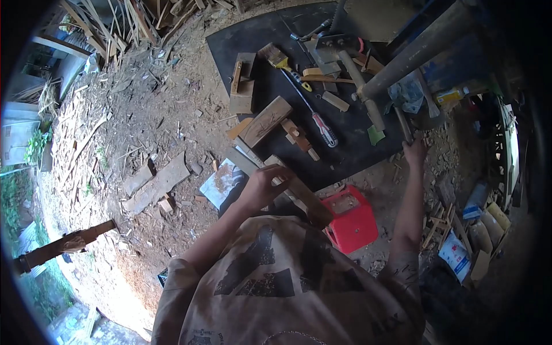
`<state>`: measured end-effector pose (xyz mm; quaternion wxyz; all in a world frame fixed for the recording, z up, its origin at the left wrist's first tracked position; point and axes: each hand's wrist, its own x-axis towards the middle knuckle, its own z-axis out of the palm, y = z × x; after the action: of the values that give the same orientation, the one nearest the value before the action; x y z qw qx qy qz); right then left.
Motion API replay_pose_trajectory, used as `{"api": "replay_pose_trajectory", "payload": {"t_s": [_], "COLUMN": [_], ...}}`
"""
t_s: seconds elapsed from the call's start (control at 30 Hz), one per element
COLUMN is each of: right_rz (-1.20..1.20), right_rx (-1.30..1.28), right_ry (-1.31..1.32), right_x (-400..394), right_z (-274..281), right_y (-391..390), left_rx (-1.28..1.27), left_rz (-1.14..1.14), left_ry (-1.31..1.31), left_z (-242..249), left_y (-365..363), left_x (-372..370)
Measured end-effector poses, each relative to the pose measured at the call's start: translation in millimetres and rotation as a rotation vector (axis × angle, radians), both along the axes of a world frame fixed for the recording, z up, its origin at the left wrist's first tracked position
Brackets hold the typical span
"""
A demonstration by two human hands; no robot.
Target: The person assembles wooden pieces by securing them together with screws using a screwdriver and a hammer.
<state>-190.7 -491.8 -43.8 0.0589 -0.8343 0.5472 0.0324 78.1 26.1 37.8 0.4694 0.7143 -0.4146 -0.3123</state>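
My left hand (263, 187) is in front of my body, its fingers curled around the edge of a long wooden board (307, 201). My right hand (415, 152) reaches out to the right and is closed on a slim, rod-like tool handle (403, 123); I cannot make out the tool's far end. Beyond my left hand lie a thick wooden block (265, 122) and a small wooden hand plane (296, 136). A screwdriver (322, 127) and a paintbrush (275, 56) rest on the black mat (345, 164).
A red plastic stool (353, 224) stands between my arms. A metal pipe frame (414, 52) rises at the upper right, near a clear plastic bag (407, 95). Wood blocks (242, 95) sit at the mat's left. Wood chips and scraps (155, 181) cover the ground.
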Motion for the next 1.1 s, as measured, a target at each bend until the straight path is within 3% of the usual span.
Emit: {"api": "replay_pose_trajectory", "payload": {"t_s": [0.1, 0.2, 0.3, 0.4, 0.5, 0.6, 0.67, 1.03, 1.1], "right_rz": [0.059, 0.097, -0.227, -0.541, -0.636, -0.665, -0.716, -0.799, -0.697], "right_rx": [-0.134, 0.113, 0.485, 0.560, 0.436, 0.294, 0.280, 0.374, 0.338], "right_ry": [-0.227, -0.617, -1.018, -1.232, -1.331, -1.217, -1.194, -0.978, -0.859], "right_x": [2.4, -19.5, -15.9, -33.1, -44.1, -44.8, -58.2, 48.8, 58.6], "right_z": [-13.5, -42.5, 27.2, 60.2, 100.1, 123.1, 104.7, 104.9, 98.5], "right_y": [26.2, 19.3, 106.4, 193.6, 287.6, 358.8, 394.6, 547.8, 564.9], "left_rx": [0.003, 0.045, 0.071, 0.041, 0.029, -0.029, -0.155, -0.309, -0.336], "left_rz": [0.030, 0.030, 0.064, 0.039, -0.016, -0.124, -0.189, -0.371, -0.394], "left_ry": [-0.061, -0.043, -0.083, -0.145, -0.152, -0.124, -0.186, -0.239, -0.209], "left_z": [-1.1, 5.5, 2.6, -3.7, -17.7, -36.3, -45.8, -68.3, -72.1], "left_y": [2.5, 5.8, 7.1, 9.2, 9.9, 10.8, 8.3, -3.6, -3.9], "left_x": [-3.3, -2.7, 0.5, 10.9, 22.3, 36.9, 42.6, 67.7, 70.9]}}
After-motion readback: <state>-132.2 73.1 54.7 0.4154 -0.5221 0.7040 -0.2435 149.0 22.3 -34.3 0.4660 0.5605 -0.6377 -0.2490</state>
